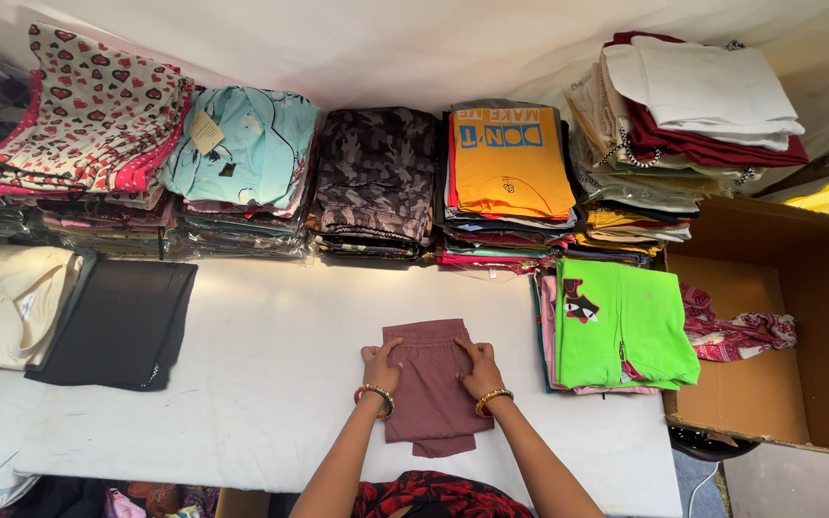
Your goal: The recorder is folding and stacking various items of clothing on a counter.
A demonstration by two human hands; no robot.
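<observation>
We've got the left hand point(380, 366) and right hand point(481, 369) both pressed flat, fingers spread, on a folded maroon garment point(429, 384); nothing gripped. It lies mid-front on the white table point(271, 384), between the 2 wrists. Black folded cloth point(117, 326) left, green top point(621, 321) right beside a cardboard box point(789, 384). Stacks of folded clothes point(376, 182) line the back wall.

Both forearms are bare, with no sleeves in view. The left grip point(380, 365) has a bangle of red and gold just behind it at the wrist. The right grip point(481, 371) has a gold bangle just behind it. Below the elbows shows a red-and-black patterned garment.
</observation>
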